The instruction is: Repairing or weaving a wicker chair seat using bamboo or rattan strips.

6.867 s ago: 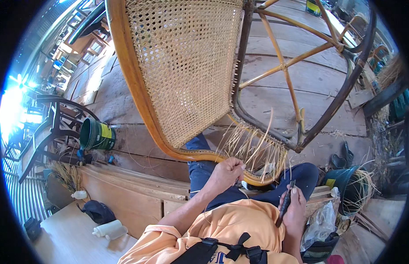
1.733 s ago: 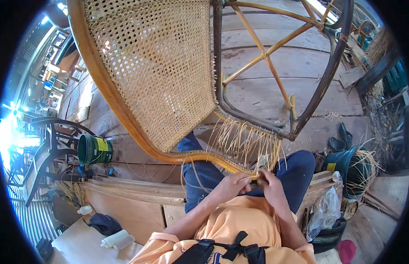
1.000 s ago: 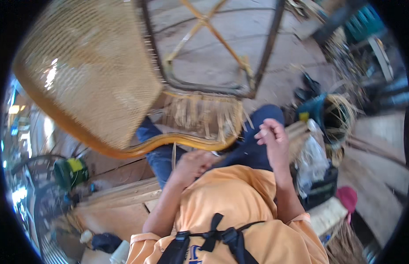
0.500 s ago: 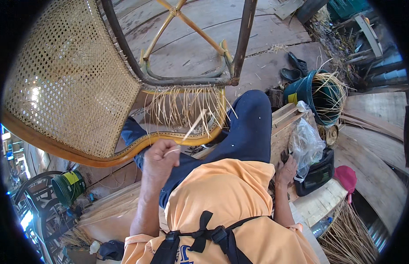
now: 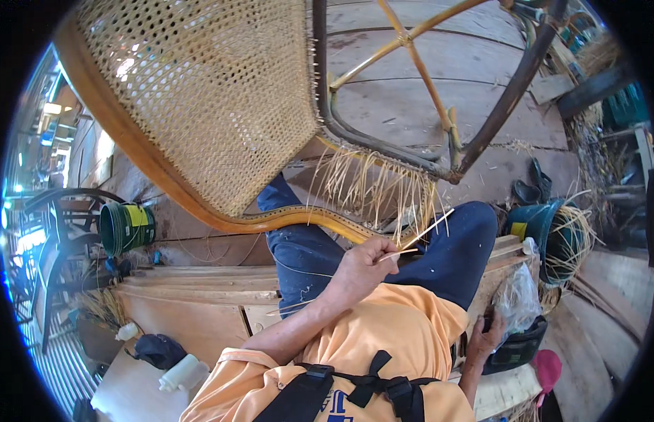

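Observation:
My left hand (image 5: 365,271) is closed in a pinch on a pale cane strip (image 5: 434,231), which sticks out to the right past the fingertips. Just beyond it is the curved yellow-brown edge of a rattan chair frame (image 5: 253,224), lined with small holes, lying across my lap. Woven cane mesh (image 5: 207,105) fills the frame's left part. Many loose cane ends (image 5: 358,179) hang at its right end. Low at my right side, my right hand (image 5: 485,336) curls around a small dark thing I cannot make out, beside a clear plastic bag (image 5: 517,299).
Right of my knee stands a green bucket (image 5: 534,224) of cane strips, with dark sandals (image 5: 531,184) behind it. A black bag (image 5: 515,348) and a pink cap (image 5: 547,371) lie at lower right. Another green bucket (image 5: 126,228) and a dark cap (image 5: 158,350) are on the left.
The view has swung left, shifting the scene rightward. My left hand has moved right along the frame edge, still pinching the strip. My right hand stays by the plastic bag.

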The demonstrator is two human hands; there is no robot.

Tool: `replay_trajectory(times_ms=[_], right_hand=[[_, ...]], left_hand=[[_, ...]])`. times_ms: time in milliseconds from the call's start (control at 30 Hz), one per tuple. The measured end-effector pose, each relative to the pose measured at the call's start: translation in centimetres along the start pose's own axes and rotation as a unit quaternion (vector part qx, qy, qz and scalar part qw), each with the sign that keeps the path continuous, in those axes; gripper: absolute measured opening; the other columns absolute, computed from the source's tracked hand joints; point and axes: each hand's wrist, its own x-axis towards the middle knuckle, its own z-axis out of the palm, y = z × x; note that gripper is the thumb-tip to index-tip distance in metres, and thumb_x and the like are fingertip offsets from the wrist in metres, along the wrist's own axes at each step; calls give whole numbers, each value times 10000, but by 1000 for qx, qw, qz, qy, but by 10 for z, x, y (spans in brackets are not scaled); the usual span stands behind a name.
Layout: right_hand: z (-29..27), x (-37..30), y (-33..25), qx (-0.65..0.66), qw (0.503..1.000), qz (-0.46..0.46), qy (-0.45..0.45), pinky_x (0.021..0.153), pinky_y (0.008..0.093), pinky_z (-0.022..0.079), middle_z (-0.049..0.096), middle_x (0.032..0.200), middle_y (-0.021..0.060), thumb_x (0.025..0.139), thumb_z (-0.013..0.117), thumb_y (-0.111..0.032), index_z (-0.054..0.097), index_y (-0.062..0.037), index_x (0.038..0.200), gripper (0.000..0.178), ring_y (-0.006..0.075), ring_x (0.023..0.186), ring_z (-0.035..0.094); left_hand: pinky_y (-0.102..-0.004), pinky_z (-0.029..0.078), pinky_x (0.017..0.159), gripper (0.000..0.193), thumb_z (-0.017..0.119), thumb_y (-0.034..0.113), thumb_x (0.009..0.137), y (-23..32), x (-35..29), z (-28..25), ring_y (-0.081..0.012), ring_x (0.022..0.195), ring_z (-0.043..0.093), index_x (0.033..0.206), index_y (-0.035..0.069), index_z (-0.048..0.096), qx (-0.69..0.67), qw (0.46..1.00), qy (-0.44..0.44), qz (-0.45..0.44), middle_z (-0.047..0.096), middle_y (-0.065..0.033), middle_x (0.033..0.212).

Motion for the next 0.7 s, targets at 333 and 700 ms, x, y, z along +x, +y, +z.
replay_trajectory(times_ms=[333, 700], right_hand=[[14, 74, -216, 502, 756, 56, -416, 484, 183, 375, 482, 713, 5, 841, 566, -114, 462, -10, 1126, 321, 45, 552, 443], [42, 75, -216, 499, 719, 44, -481, 458, 193, 382, 527, 751, 30, 850, 589, -130, 466, -12, 1039, 255, 54, 551, 469]], left_hand=[[-234, 431, 574, 144, 562, 121, 850, -9, -11, -3, -63, 611, 484, 881, -18, 543, 37, 997, 37, 56, 540, -61, 658], [-254, 442, 587, 161, 568, 123, 857, -26, -22, -6, -88, 621, 485, 929, -21, 568, 63, 991, 74, 96, 555, -110, 683]])
